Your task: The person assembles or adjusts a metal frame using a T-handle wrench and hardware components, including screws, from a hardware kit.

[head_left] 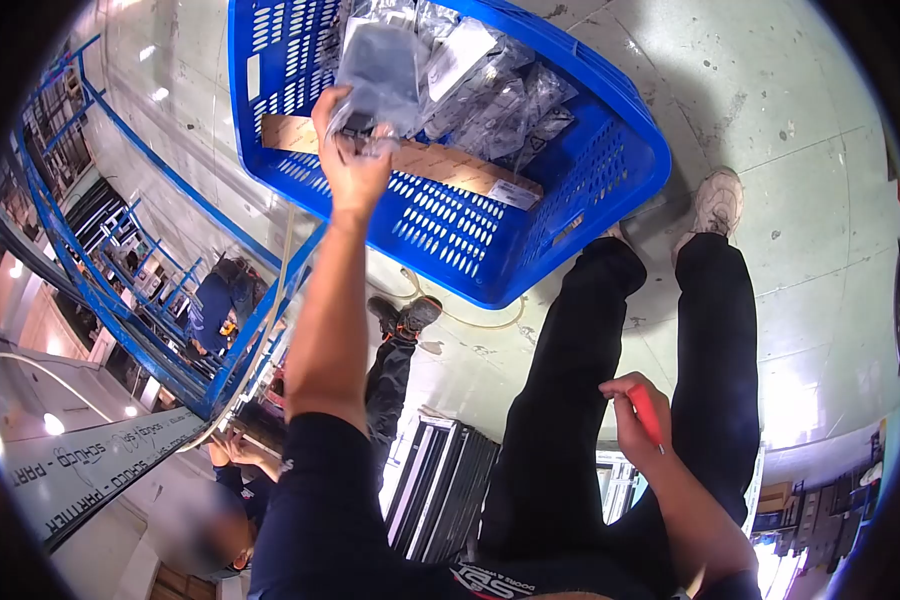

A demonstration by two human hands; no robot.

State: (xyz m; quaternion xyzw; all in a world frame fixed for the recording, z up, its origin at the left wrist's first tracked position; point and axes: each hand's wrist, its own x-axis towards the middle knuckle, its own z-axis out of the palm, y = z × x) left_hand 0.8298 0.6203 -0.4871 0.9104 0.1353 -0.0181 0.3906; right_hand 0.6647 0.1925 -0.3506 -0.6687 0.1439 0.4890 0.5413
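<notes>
My left hand [355, 170] reaches over the blue plastic basket [440, 240], its fingers closed on the near end of a clear plastic bag [380, 75] with something greyish inside. More clear plastic bags [490, 110] lie heaped in the basket's far part. Beneath my left wrist, a long brown paper-wrapped strip [450, 165] with a white label runs across the basket. My right hand [635, 420] is held low in front of my legs, wrapped round a red-handled tool [649, 415] with a short metal tip. The tool's exact kind cannot be made out.
Blue metal racking [170, 195] stands on the left. Near it, a co-worker's hands [242, 450] are by a long printed profile [110, 470]; dark shoes [405, 315] show beyond my left arm. Dark frames [440, 485] stand stacked between. A thin hose [485, 322] lies on the floor.
</notes>
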